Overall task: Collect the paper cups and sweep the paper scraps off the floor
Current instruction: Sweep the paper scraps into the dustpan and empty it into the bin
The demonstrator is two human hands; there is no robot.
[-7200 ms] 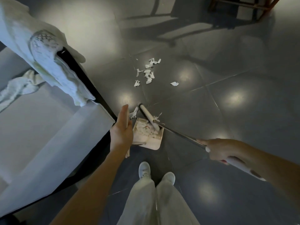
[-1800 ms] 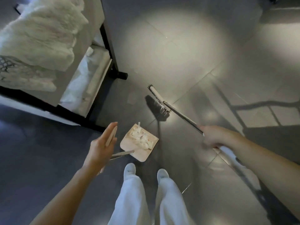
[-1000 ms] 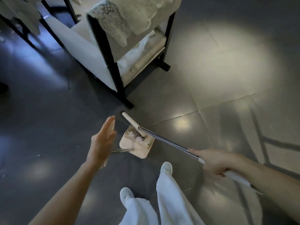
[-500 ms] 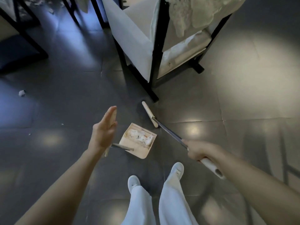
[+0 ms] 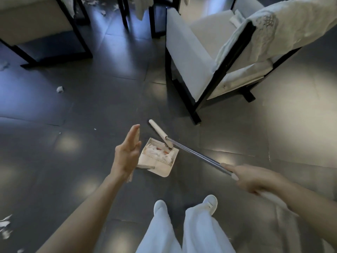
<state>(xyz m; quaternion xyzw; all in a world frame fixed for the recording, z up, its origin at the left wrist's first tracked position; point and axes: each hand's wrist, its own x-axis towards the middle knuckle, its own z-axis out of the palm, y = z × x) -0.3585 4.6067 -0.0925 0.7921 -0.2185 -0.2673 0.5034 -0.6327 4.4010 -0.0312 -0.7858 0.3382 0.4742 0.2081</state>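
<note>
Swung inward, broom [image 5: 191,152] now overlaps dustpan [image 5: 161,168] holding white paper scraps [image 5: 155,152].

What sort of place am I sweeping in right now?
Probably an indoor lounge or sitting area: black-framed armchairs with pale cushions, a lace cloth draped over the nearest one's back, and a glossy dark tile floor. Home or lobby, I cannot tell.

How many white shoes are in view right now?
2. One white shoe is just below the beige plastic dustpan in the picture; the other white shoe is to its right. White trouser legs cover both heels.
</note>
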